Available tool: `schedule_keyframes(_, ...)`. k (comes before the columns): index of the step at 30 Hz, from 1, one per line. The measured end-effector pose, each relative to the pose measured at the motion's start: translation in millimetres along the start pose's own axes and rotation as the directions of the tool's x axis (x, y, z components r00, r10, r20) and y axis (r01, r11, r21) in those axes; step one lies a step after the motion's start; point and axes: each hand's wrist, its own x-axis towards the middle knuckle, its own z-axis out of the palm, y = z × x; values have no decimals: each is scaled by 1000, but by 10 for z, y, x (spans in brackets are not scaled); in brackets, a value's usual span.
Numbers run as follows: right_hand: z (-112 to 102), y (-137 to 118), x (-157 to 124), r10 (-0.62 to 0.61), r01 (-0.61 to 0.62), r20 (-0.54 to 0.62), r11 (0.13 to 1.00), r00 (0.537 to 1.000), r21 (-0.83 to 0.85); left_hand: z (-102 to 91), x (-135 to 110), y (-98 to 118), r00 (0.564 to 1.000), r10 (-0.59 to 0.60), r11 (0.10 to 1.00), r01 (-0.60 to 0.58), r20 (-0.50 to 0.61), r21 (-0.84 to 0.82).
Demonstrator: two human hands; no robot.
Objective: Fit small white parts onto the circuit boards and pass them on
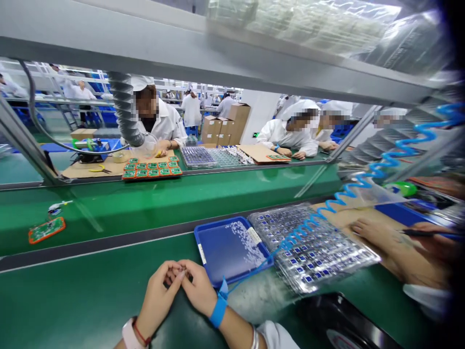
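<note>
Green belt matting (72,300) fills the bottom of the frame, and the person's left hand (158,298) and right hand (198,286) rest on it at lower centre, curled toward each other with fingertips (178,267) meeting; whether they pinch something tiny cannot be told. A white wristband (129,334) and a red string (142,333) circle the left wrist. A bright blue wrist strap (219,310) circles the right, and a coiled blue cord (363,194) runs from it toward the right edge. Just beyond the right hand lies a shallow blue plastic tray (225,254), with small white labels (254,236) on its rim, their print too small to read. Touching the tray's right side is a stack of clear plastic blister trays (312,247) holding rows of small blue parts. At right, a co-worker's open hand (378,237) lies on a tan mat (363,218), while that person's other hand (432,245) holds a black pen-shaped tool (428,233). At left, an orange-framed green circuit board (47,230) sits on a raised green belt (145,203). Farther off, past a grey metal shelf rail (145,60), white-coated co-workers (160,121) stand near cardboard boxes (227,125), any print on them unreadable.
</note>
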Motion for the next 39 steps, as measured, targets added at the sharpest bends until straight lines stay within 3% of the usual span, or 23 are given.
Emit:
schedule_keyframes(6,-47,61,-17,-4,1,75,999,997,41,68,-19,92,1000,5,998,-6,-22,-56)
schedule_keyframes(13,-77,19,-16,-32,41,208,998,978,-38,86,-13,128,995,-61,988,49,-80,-149)
schedule_keyframes(25,-81,-8,11,-75,99,237,991,969,-91,126,-1,28,995,-86,957,70,-47,-281)
schedule_keyframes(39,-122,146,49,-136,187,281,968,950,-166,140,5,25,993,-89,967,68,-75,-246)
